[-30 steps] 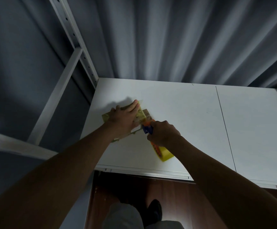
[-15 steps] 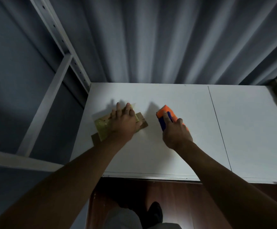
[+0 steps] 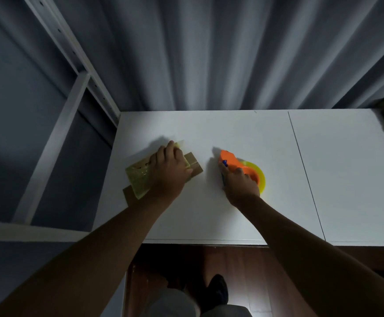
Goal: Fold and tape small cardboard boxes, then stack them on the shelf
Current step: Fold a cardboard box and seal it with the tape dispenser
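right hand had pulled the orange tape dispenser away from the box & set it down on the white table, well right of where it was taping 1 s earlier; fingers were still curled round the handle. left hand stayed pressing flat, fingers straight & together, on the small cardboard box at the table's left, yellow tape across it. likely means taping was done, w/ smoothing then shelving left.

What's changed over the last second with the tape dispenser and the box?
The right hand pulled the tape dispenser off the cardboard box and moved it right, setting it down on the table while still gripping it. The left hand stayed pressed flat on the box, smoothing the tape.
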